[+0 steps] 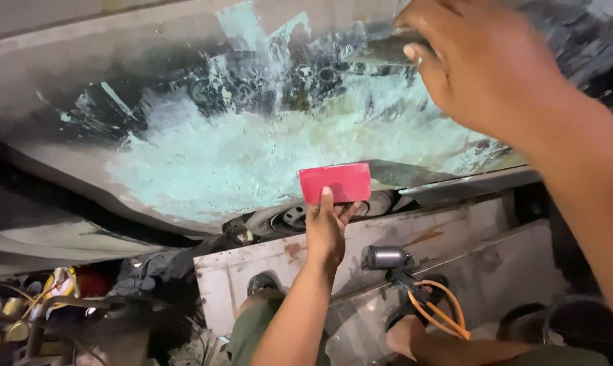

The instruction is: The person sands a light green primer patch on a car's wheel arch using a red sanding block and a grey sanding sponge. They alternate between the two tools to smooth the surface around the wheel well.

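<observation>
The red squeegee card [335,182] was held flat against the lower part of a wet, soapy car window [239,149], near the bottom edge of the glass. The left hand [327,227] gripped it from below, the thumb pressed up against the card's face and the other fingers curled behind its lower edge, so the hand was mostly closed around it. The right hand [479,64] was raised at the top right of the glass, fingers bent and bunched over a dark strip or flap [388,49] at the upper part of the window; whether it pinched that strip or only pressed on it could not be told.

The glass was smeared with pale, bluish-white foam, thickest across the middle, with darker streaks above where reflections showed through. Below the window ran a dull grey body panel [415,237] with rust-coloured spots. On a ledge beneath it lay a small dark metal tool [388,257] with an orange hose [442,308] looping away from it. The person's legs in olive shorts [252,325] and sandalled feet showed at the bottom. At the lower left, in dim light, stood a clutter of cans and containers [22,308]. The scene was dark apart from the lit glass.
</observation>
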